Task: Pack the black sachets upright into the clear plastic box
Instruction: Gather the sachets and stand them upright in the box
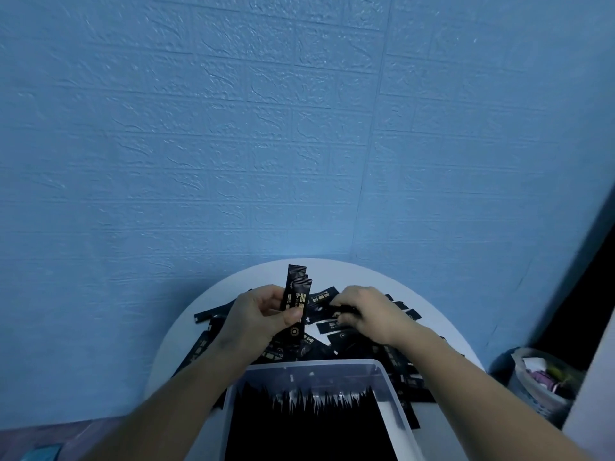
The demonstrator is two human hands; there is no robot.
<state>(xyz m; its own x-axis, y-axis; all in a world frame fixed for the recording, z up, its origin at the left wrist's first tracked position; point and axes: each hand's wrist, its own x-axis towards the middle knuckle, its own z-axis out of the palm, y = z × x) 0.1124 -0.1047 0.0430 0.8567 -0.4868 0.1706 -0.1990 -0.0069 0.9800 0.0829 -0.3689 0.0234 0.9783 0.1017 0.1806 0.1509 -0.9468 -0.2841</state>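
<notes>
1. Left hand (263,314) gripped a few sachets (297,294) upright over the table (339,272).
2. The box (387,374) sat nearest me, packed with upright ones.
3. Right hand (364,314) curled into the loose pile (352,341); whether it held one, I couldn't tell.

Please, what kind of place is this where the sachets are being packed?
Probably a room in a home, not a factory: a round white table stands by a blue wall with brick-pattern panels, and a basket of odds and ends sits beside it.

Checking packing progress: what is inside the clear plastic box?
Upright black sachets fill most of the clear plastic box, with only their tops showing. The box floor beneath them is hidden.
</notes>
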